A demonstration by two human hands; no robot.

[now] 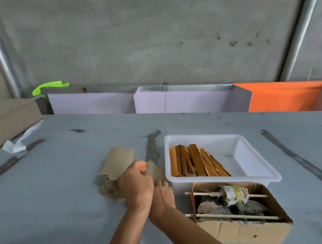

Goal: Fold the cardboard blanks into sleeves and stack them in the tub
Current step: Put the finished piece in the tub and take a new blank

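On the grey table (66, 182), just left of the white tub (260, 174), lies a loose pile of tan cardboard blanks (117, 161), its near edge ragged and stepped. Both hands work at the near right corner of that pile. The left hand (136, 184) is curled, fingers bent over the top blank, with an orange fingertip cover showing at its far side (on which finger I cannot tell). The right hand (163, 193) lies half under the left, fingertips pressed flat on a blank (153, 170) beside the tub wall; whether it grips anything I cannot tell. Inside the tub, folded orange sleeves (194, 163) lean together against its left side. Touching the tub's near rim sits an open cardboard box (242, 231) with thin sticks laid across it.
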